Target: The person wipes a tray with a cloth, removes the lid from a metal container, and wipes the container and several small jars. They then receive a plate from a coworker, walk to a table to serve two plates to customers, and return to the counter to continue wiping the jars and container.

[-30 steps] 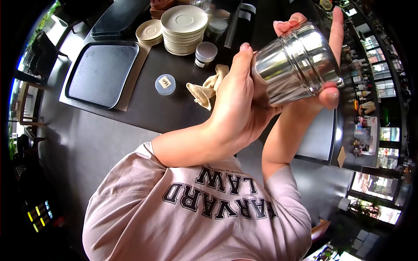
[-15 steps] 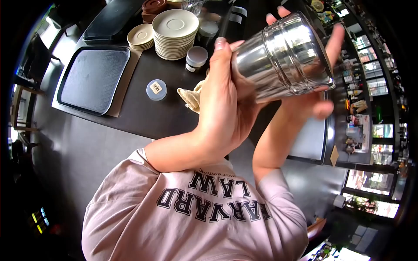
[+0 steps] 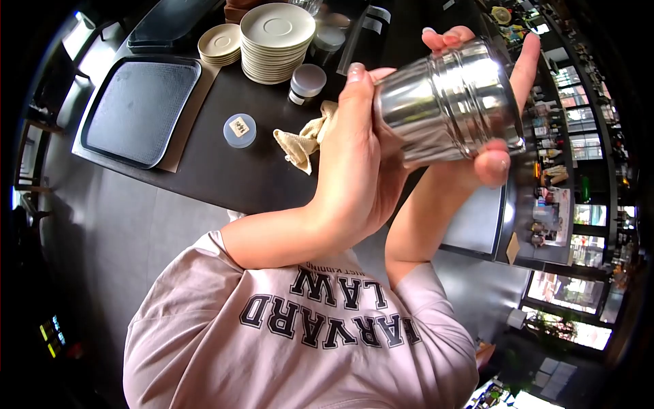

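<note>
A shiny steel cocktail shaker (image 3: 443, 102) with ridged bands is held up at a slant between my two hands, above the dark counter (image 3: 197, 180). My left hand (image 3: 361, 136) wraps its lower left end, thumb up along the near side. Around the wider right end is my right hand (image 3: 496, 163), its fingertips on the metal and one finger stretched out past the rim. Most of its palm is hidden behind the shaker. A beige cloth (image 3: 296, 146) lies crumpled on the counter, partly covered by my left wrist.
A black tray (image 3: 139, 112) lies at the left. Further back stand a tall stack of saucers (image 3: 278, 27), a smaller saucer stack (image 3: 220, 41) and a lidded jar (image 3: 308, 80). A labelled round lid or tub (image 3: 240, 129) sits nearer. Bottle-lined shelves (image 3: 545, 143) are at right.
The shaker and both hands have shifted slightly right in view. My right hand's fingertips and thumb have moved in against the shaker. The camera has turned a little, uncovering more cloth.
</note>
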`<state>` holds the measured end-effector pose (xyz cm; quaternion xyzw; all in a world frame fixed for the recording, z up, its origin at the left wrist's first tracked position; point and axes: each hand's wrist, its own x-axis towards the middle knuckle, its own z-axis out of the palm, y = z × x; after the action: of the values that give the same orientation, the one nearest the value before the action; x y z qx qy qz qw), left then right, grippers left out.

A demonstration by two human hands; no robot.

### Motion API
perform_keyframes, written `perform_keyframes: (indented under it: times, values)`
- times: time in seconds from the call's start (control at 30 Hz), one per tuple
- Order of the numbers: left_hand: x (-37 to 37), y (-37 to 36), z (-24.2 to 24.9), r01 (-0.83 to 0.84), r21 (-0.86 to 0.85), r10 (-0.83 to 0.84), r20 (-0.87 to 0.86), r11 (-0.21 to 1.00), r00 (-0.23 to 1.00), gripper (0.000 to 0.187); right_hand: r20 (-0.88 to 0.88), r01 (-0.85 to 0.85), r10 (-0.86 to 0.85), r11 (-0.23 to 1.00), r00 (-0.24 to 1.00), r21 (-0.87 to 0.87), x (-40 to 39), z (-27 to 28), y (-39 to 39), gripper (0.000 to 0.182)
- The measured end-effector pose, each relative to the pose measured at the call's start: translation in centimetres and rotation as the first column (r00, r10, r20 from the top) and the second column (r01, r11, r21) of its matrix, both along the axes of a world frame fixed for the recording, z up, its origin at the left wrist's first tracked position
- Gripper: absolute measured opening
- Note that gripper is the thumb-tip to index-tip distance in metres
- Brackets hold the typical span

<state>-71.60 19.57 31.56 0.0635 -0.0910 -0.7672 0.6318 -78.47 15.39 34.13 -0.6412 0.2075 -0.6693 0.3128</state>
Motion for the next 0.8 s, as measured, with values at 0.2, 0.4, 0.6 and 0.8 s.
perform_keyframes:
  times: [0.2,0.4,0.6,0.8]
  values:
    - [0.5,0.3,1.0,0.220,0.131,-0.205,-0.118,0.967,0.972,0.043,-0.093,-0.340,0.331,0.934,0.939,-0.106,-2.9,-0.2,-2.1,0.134]
    - [0.7,0.1,0.8,0.470,0.205,-0.454,-0.123,0.858,0.882,0.043,0.031,-0.892,0.898,0.440,0.439,-0.108,-4.7,-0.5,-4.1,0.133]
    - [-0.7,-0.1,-1.3,0.747,0.139,-0.671,-0.356,0.650,0.650,0.044,0.063,-0.948,0.947,0.312,0.316,0.059,-7.2,-0.8,-3.8,0.104]
    - [0.2,-0.4,-2.0,0.785,0.051,-0.641,-0.546,0.618,0.540,0.048,0.117,-0.545,0.533,0.800,0.838,0.251,-6.9,-0.7,-1.5,0.102]
